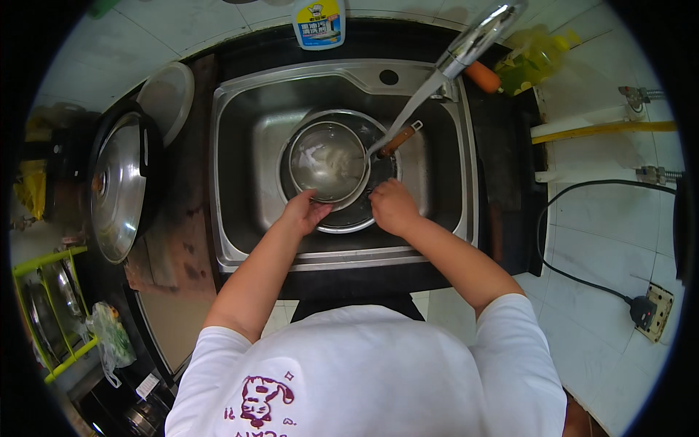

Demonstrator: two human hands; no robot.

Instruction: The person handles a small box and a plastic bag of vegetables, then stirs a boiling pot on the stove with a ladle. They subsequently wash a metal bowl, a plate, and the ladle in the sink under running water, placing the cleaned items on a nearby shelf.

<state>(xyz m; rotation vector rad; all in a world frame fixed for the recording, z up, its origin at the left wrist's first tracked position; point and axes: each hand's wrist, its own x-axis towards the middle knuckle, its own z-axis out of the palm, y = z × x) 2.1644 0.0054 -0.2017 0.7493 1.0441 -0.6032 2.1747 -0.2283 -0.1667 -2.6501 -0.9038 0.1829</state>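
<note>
A metal bowl of water sits over a larger round metal basin inside a stainless steel sink. My left hand grips the bowl's near rim, thumb on top and fingers beneath. Water from the chrome faucet runs down to the bowl's right rim. My right hand is curled over the right side of the basin; whether it holds something cannot be seen. A utensil with a wooden handle leans in the basin, beyond my right hand, its lower end hidden.
A spray-cleaner bottle stands behind the sink. Left of it are a wok with a metal lid and a round pale lid. A yellow-green bottle lies at the back right. A black plug sits in the wall socket.
</note>
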